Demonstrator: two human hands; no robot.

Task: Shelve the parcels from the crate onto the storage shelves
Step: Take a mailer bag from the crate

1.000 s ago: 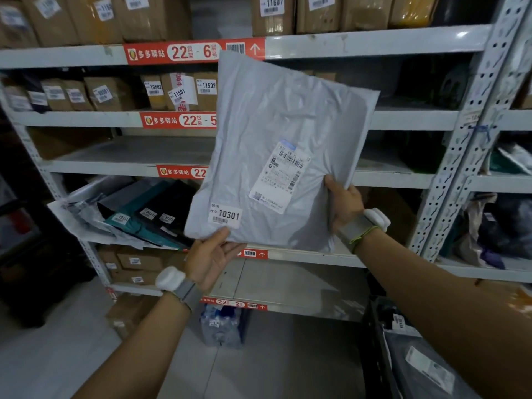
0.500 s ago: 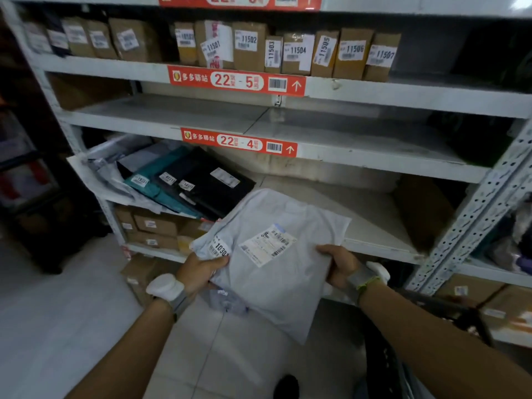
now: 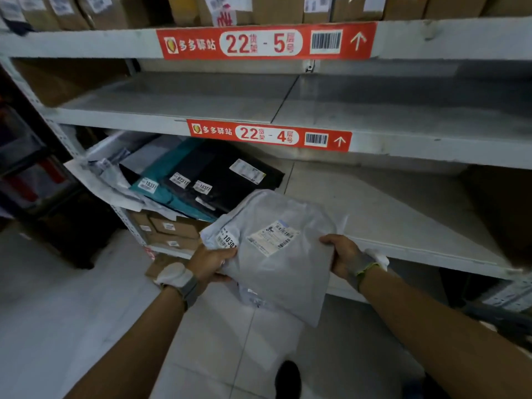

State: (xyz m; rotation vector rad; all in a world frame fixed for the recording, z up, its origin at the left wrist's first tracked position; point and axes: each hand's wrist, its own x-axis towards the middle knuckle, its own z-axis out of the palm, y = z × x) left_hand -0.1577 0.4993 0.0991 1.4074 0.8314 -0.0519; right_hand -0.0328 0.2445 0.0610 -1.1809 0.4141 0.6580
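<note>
Small tag [image 3: 227,240] on the grey parcel [image 3: 282,272] reads 1030; the rest is covered by the left hand [image 3: 210,263]. Shipping label print is blurred. The parcel is a soft, crinkled plastic mailer, flat. Left hand fingers pinch its left edge. Right hand [image 3: 342,254] fingers are clamped on its right edge. Far end lies over the shelf [image 3: 388,214] front, beside a black parcel [image 3: 227,171]; contact unclear.

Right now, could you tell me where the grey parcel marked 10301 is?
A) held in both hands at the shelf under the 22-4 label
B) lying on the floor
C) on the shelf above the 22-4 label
A: the left hand and right hand grip the grey parcel, its far end over that shelf.
</note>
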